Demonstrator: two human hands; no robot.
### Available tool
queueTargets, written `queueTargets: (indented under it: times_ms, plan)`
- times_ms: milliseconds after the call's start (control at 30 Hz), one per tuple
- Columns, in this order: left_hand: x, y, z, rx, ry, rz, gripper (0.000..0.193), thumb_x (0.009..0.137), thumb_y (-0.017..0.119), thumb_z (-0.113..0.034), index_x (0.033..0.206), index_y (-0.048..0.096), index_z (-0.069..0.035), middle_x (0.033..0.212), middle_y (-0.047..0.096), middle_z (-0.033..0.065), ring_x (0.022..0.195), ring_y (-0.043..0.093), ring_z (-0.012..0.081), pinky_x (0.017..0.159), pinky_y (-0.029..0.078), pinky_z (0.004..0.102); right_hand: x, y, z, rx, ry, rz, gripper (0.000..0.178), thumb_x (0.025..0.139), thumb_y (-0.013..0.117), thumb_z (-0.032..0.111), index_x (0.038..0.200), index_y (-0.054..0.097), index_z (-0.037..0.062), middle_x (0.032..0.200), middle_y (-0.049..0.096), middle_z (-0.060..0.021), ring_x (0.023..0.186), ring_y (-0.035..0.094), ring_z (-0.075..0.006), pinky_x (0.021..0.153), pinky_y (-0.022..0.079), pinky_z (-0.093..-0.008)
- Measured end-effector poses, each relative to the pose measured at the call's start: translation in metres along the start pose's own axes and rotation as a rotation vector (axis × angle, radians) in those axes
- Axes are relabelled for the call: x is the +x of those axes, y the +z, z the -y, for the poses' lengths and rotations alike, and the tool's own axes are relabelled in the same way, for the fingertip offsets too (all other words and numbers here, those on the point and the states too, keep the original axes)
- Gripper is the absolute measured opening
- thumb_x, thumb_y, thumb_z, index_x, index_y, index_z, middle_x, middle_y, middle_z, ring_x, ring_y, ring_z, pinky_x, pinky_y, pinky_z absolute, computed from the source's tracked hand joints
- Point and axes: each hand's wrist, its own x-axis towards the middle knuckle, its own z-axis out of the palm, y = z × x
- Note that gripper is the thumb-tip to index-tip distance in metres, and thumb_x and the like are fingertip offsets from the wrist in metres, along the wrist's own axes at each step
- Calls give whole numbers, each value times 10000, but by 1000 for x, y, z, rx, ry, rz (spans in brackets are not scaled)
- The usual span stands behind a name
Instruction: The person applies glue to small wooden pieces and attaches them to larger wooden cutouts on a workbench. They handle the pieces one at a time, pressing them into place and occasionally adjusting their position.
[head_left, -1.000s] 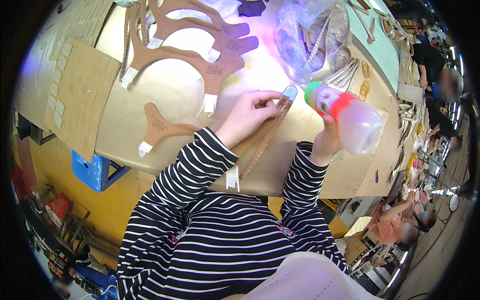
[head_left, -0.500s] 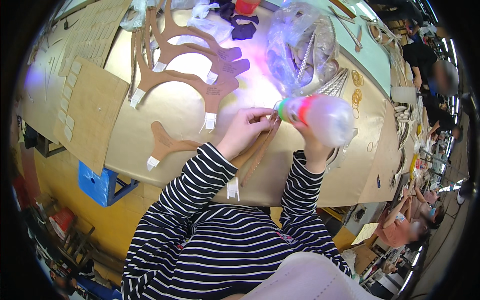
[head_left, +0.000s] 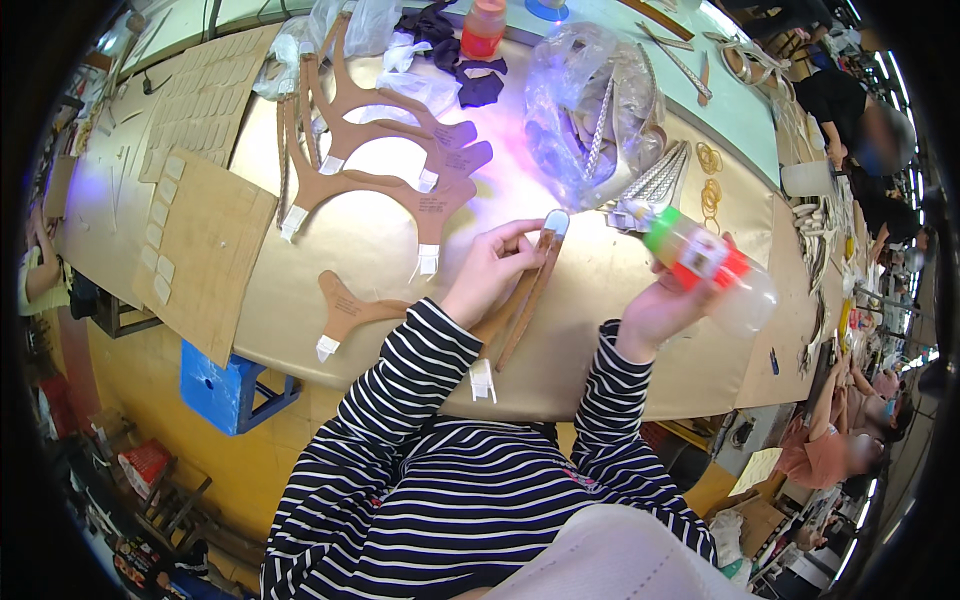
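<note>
My left hand [head_left: 488, 275] pinches a brown leather strap piece [head_left: 522, 308] near its pale, rounded tip, with the rest hanging toward me over the table's near side. In my right hand [head_left: 655, 318] is a clear squeeze bottle [head_left: 745, 295] with a red band and a green cap, tilted so its nozzle points up and left, apart from the strap. Left of my hands, several branched brown leather pieces [head_left: 432, 205] with white taped ends overlap on the gold-coloured table [head_left: 460, 385]. A smaller leather piece [head_left: 350, 314] lies beside my left sleeve.
Beyond my hands sit a clear plastic bag [head_left: 570, 120] of straps, braided straps [head_left: 660, 172] and yellow rings [head_left: 710, 190]. A red jar [head_left: 484, 32] stands at the back. Flat boards [head_left: 205, 265] with pale patches lie left, above a blue stool [head_left: 215, 390]. Other people are at the right.
My right hand has drawn the bottle away from the strap, to the right and slightly nearer. The strap's pale tip now shows. My left hand keeps its pinch.
</note>
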Motion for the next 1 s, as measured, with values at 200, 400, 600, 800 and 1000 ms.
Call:
queueTargets:
  times_ms: [200,400,600,800,1000]
  plan:
    - [1,0,-4,35,18,6,455,834,631,-16,1267,508,50,781,571,-23,762,555,63,755,420,194,17,-65,-24,744,839,14,671,849,553,614,1243,508,73,1114,622,-53,968,618,-186,749,525,-315]
    - [-1,-4,-1,-33,31,25,454,844,640,-7,1276,505,34,916,602,10,863,562,77,812,444,209,-12,-88,-66,933,1021,201,639,854,546,609,1227,501,93,1092,579,-77,832,569,-214,653,518,-369]
    - [-4,-4,8,161,55,-6,470,849,645,-20,1299,513,-10,998,606,26,882,557,97,817,455,222,-6,-82,-65,958,1003,167,588,865,543,587,1232,500,129,1156,551,-44,988,576,-218,676,547,-430]
    - [-24,6,10,801,164,-173,342,806,688,-177,1090,621,1,829,592,113,787,537,211,761,450,317,-7,-84,-65,942,1034,86,577,876,535,578,1242,503,133,1177,567,-60,991,593,-243,669,554,-454]
    - [-45,12,12,1176,409,-83,223,792,684,-210,833,592,-11,910,527,123,916,475,302,829,414,387,-5,-85,-66,871,1081,15,540,874,532,586,1244,539,192,1172,605,-46,929,613,-248,648,531,-417]
